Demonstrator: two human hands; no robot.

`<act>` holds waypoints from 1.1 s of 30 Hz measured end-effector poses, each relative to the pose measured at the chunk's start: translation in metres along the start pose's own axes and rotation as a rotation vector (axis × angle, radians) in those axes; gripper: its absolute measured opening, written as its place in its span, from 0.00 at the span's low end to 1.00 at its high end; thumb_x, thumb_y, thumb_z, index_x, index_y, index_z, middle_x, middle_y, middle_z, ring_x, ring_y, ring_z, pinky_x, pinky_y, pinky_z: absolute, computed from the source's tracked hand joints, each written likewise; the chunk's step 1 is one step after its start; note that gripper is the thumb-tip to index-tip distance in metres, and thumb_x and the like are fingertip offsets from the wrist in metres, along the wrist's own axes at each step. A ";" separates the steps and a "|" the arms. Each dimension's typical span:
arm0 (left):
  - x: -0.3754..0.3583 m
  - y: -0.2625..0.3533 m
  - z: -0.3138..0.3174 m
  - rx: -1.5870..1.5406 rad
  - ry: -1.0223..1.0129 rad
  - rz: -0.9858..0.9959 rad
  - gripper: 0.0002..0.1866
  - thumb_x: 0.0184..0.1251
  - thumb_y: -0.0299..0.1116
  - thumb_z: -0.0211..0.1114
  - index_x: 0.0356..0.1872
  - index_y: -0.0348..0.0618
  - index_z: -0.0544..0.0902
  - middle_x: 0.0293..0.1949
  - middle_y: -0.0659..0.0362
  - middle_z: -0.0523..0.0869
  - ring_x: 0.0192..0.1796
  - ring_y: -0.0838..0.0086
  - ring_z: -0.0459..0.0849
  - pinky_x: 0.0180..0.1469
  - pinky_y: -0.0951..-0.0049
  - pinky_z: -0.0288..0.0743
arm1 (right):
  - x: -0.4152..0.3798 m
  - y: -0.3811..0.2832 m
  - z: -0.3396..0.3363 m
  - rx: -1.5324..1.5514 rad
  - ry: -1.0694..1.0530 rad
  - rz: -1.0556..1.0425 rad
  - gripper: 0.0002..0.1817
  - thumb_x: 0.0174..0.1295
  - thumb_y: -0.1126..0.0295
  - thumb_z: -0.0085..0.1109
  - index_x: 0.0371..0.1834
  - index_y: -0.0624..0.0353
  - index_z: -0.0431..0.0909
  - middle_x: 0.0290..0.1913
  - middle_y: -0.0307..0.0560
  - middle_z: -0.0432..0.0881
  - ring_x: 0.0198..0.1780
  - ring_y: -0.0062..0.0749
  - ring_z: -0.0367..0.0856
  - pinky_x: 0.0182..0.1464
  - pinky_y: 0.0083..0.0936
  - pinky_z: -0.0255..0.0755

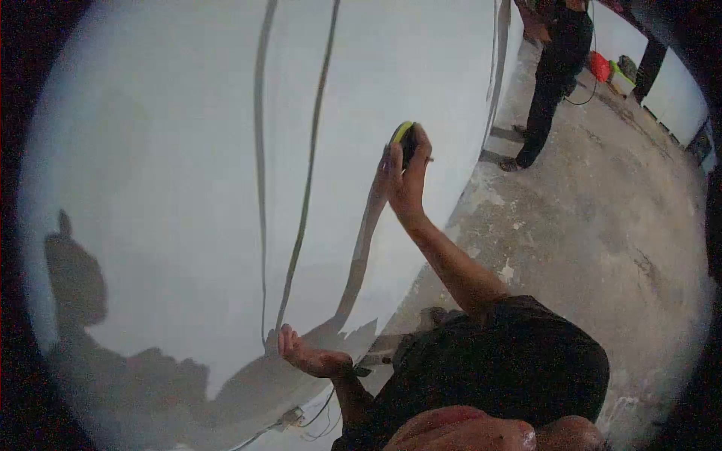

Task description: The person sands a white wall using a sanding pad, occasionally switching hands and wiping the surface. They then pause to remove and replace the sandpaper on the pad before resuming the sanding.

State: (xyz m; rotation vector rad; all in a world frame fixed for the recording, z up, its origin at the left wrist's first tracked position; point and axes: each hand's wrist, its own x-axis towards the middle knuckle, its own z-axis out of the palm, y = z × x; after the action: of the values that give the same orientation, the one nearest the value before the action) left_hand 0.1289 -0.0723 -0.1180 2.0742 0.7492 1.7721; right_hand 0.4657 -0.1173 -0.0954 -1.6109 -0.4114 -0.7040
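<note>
My right hand [408,180] is raised against the white wall [188,188], fingers wrapped round a rounded black object with a yellow-green edge [407,139]. Its exact kind is not clear. Lower down, my left hand [312,357] is close to the wall, palm up, with its fingers curled. A long thin greenish-brown cord [310,169] runs from the top of the view down to the left fingertips, which appear to pinch its lower end. Shadows of the cord, my arms and my head fall on the wall.
A socket or connector with wires [292,417] sits low on the wall below my left hand. Another person in dark trousers [556,68] stands at the upper right on the stained concrete floor [571,248]. Beyond are a red bag [599,66] and a green item [621,77].
</note>
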 end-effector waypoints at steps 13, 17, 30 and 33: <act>0.001 0.004 -0.001 -0.151 -0.054 -0.221 0.36 0.74 0.66 0.51 0.61 0.39 0.69 0.70 0.36 0.67 0.39 0.62 0.84 0.41 0.61 0.80 | 0.006 0.024 -0.010 0.050 -0.135 -0.051 0.38 0.77 0.58 0.54 0.78 0.67 0.48 0.76 0.67 0.54 0.77 0.56 0.56 0.78 0.46 0.53; -0.010 0.002 0.004 -0.239 -0.030 -0.137 0.36 0.74 0.65 0.53 0.64 0.41 0.66 0.73 0.36 0.64 0.36 0.63 0.85 0.41 0.61 0.81 | 0.055 0.038 -0.011 0.118 -0.146 0.151 0.40 0.77 0.55 0.53 0.80 0.64 0.44 0.77 0.69 0.50 0.78 0.63 0.52 0.77 0.45 0.57; -0.021 -0.012 0.006 -0.223 -0.116 -0.262 0.32 0.74 0.56 0.57 0.67 0.44 0.66 0.71 0.35 0.67 0.56 0.55 0.82 0.42 0.61 0.83 | 0.054 0.051 0.001 0.227 -0.243 0.217 0.39 0.78 0.57 0.51 0.78 0.71 0.43 0.76 0.74 0.49 0.78 0.66 0.50 0.78 0.52 0.52; -0.017 -0.008 0.005 -0.200 -0.147 -0.161 0.31 0.74 0.56 0.57 0.66 0.44 0.67 0.61 0.35 0.77 0.63 0.54 0.78 0.45 0.60 0.82 | 0.000 0.030 0.000 -0.037 -0.198 -0.009 0.35 0.81 0.56 0.45 0.78 0.69 0.44 0.70 0.68 0.60 0.71 0.58 0.61 0.75 0.47 0.55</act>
State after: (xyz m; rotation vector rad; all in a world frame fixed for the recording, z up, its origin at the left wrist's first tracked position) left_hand 0.1308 -0.0750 -0.1370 1.9295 0.6494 1.5239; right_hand 0.4844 -0.1224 -0.1185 -1.7219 -0.5522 -0.5629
